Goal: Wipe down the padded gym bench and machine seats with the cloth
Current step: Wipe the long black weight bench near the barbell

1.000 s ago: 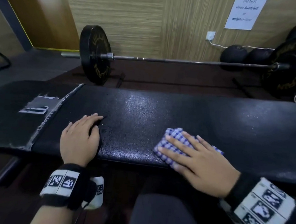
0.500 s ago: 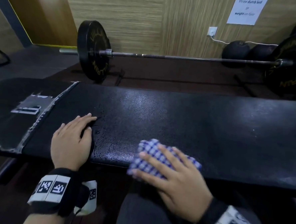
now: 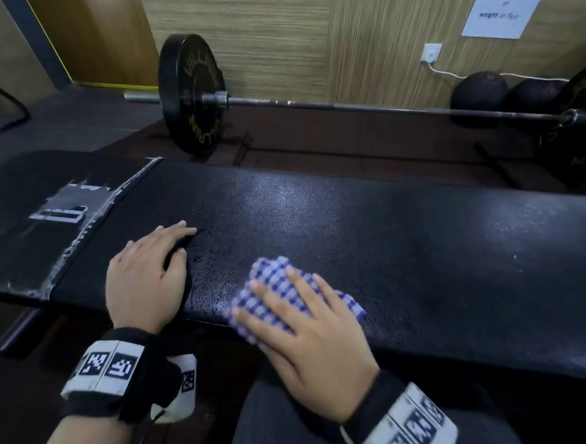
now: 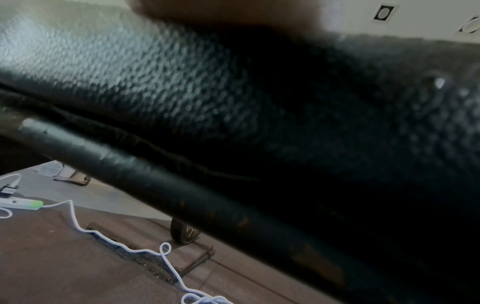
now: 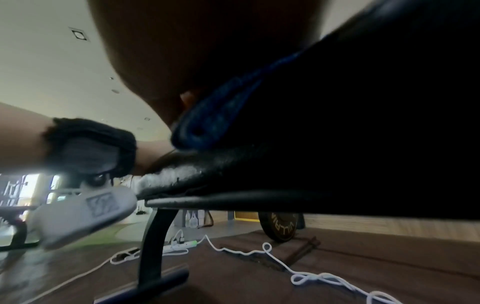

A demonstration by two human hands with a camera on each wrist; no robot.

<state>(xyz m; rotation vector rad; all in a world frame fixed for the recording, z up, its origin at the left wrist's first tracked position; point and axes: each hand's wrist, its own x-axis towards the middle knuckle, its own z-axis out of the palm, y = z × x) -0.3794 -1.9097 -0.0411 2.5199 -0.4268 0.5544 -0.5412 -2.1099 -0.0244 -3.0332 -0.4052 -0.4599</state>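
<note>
A long black padded bench (image 3: 403,249) runs across the head view, with torn grey tape (image 3: 69,204) near its left end. My right hand (image 3: 305,332) lies flat with straight fingers on a blue-and-white checked cloth (image 3: 267,275), pressing it onto the pad at the near edge. My left hand (image 3: 148,271) rests flat on the pad to the left of the cloth, fingers straight. The left wrist view shows only the pad's grained side (image 4: 155,86) and a frame tube (image 4: 161,185). In the right wrist view the cloth (image 5: 221,111) is bunched under my palm.
A loaded barbell (image 3: 360,106) with black plates (image 3: 189,92) lies on the floor behind the bench. Dark medicine balls (image 3: 478,92) sit by the wall. A white cable (image 5: 259,253) and power strip (image 5: 182,244) trail on the floor under the bench, beside its leg (image 5: 153,242).
My right hand slid the cloth leftward along the near edge, closer to my left hand, then slightly back up onto the pad. My left hand stayed planted.
</note>
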